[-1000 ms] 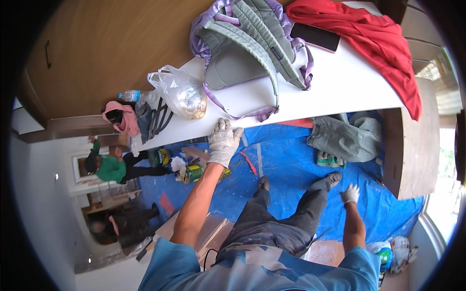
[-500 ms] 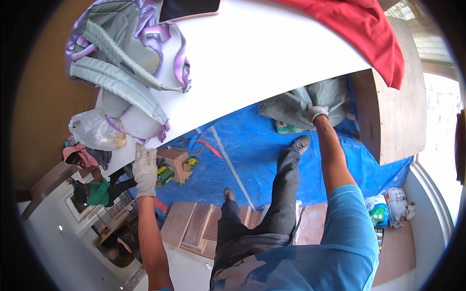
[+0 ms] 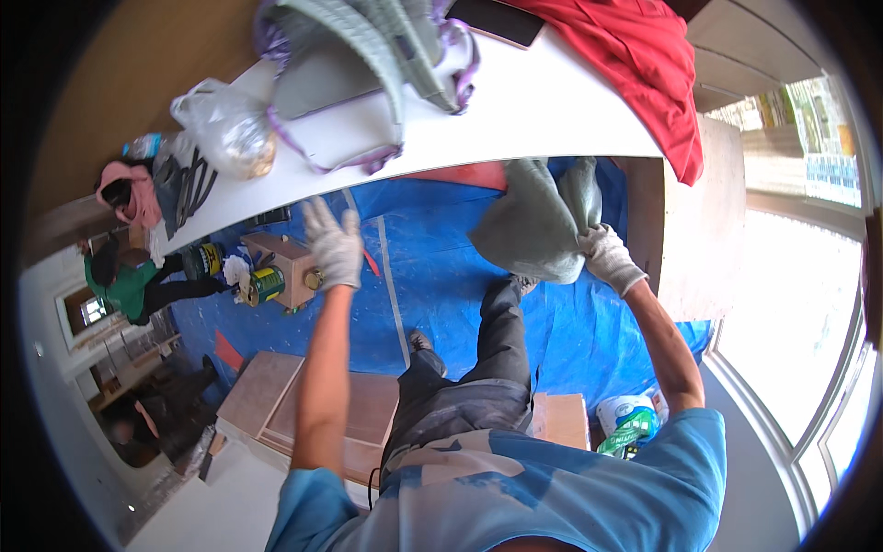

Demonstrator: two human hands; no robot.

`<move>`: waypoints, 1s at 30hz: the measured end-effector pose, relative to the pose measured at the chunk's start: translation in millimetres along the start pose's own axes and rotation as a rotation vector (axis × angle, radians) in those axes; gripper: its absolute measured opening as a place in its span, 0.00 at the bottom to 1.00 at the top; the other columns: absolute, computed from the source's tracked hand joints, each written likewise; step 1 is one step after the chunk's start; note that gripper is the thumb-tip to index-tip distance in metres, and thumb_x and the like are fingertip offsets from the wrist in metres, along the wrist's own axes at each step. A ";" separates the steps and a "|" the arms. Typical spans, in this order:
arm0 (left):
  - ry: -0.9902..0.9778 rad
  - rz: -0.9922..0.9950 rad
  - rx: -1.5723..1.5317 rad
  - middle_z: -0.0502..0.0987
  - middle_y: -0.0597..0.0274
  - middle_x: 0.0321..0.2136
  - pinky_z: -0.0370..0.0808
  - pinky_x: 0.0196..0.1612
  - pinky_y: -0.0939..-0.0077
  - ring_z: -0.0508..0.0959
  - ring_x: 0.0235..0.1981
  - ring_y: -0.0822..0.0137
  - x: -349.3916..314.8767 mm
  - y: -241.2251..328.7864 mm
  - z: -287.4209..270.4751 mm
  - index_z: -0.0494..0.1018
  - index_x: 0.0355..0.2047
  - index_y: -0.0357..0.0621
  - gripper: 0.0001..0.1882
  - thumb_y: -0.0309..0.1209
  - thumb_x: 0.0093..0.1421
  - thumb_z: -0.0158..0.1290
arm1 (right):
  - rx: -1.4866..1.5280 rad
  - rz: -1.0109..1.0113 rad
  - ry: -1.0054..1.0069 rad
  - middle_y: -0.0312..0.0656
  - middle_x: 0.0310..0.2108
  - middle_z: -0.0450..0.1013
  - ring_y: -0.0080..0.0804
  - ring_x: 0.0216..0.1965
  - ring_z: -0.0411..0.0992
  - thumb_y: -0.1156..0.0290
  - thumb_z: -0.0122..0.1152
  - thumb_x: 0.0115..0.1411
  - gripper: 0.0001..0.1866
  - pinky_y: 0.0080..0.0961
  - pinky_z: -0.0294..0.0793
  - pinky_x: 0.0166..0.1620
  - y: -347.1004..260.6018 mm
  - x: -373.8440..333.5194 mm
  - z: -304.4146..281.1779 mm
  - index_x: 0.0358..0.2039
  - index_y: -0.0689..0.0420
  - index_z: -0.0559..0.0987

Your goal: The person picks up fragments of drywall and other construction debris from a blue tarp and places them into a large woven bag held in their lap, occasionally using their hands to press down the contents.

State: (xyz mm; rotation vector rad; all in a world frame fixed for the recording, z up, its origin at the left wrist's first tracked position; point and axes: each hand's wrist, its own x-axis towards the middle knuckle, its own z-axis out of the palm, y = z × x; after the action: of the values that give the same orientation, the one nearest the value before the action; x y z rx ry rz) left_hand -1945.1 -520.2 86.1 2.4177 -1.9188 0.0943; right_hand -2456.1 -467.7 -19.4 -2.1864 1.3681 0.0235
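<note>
My right hand (image 3: 611,258), in a pale work glove, grips the gathered edge of a grey-green sack (image 3: 524,221). The sack hangs from the hand over the blue tarp, below the edge of a white countertop (image 3: 432,140). My left hand (image 3: 335,247), also gloved, is raised in front of the counter edge with its fingers apart and nothing in it. On the counter close to it lie a grey and purple backpack (image 3: 336,78) and a knotted clear plastic bag (image 3: 225,129); the backpack's top is cut off by the view.
A red cloth (image 3: 625,78) and a dark-screened device (image 3: 497,20) lie on the counter. Cans (image 3: 267,285) stand by a wooden box (image 3: 292,262) on the blue tarp (image 3: 432,285). Wooden panels (image 3: 340,414) lie behind my legs. A person in green (image 3: 129,285) is at far left.
My right hand has drawn the sack out from under the counter, up and toward me. My left hand has come off the counter edge and spread its fingers. The view has shifted.
</note>
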 end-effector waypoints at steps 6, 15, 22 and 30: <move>-0.623 -0.778 -0.780 0.44 0.32 0.74 0.52 0.75 0.56 0.50 0.75 0.40 -134.9 -13.3 64.8 0.40 0.75 0.35 0.64 0.72 0.59 0.51 | 0.308 -0.437 0.109 0.45 0.47 0.77 0.51 0.54 0.73 0.83 0.61 0.44 0.23 0.43 0.74 0.58 -162.2 -36.2 -81.6 0.44 0.53 0.83; -0.730 0.308 -1.371 0.79 0.48 0.53 0.75 0.60 0.61 0.79 0.55 0.57 -145.9 -105.6 8.3 0.72 0.61 0.37 0.29 0.42 0.66 0.58 | 0.282 -0.743 0.188 0.52 0.47 0.78 0.54 0.57 0.71 0.79 0.65 0.46 0.15 0.49 0.67 0.64 -396.0 -14.5 -91.4 0.37 0.62 0.83; -0.642 -0.454 -2.083 0.82 0.57 0.49 0.78 0.58 0.61 0.82 0.50 0.58 -254.5 -156.6 -69.7 0.76 0.54 0.35 0.26 0.20 0.52 0.64 | 1.090 0.243 0.277 0.36 0.44 0.82 0.20 0.44 0.77 0.88 0.56 0.58 0.16 0.21 0.75 0.48 -293.4 -76.2 100.3 0.44 0.62 0.85; -0.714 -0.622 -1.591 0.82 0.60 0.47 0.76 0.52 0.69 0.81 0.47 0.65 -438.6 -199.9 35.2 0.76 0.54 0.37 0.28 0.25 0.52 0.70 | 1.745 0.940 -0.199 0.41 0.53 0.72 0.35 0.51 0.71 0.54 0.63 0.67 0.27 0.47 0.79 0.49 -442.6 -93.5 171.7 0.61 0.52 0.71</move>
State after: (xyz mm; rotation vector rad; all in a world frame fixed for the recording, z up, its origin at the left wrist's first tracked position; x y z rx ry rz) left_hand -1849.3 -51.9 14.6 1.6124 -0.4938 -1.6838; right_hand -2085.5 -166.8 59.2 -0.0777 1.2554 -0.4134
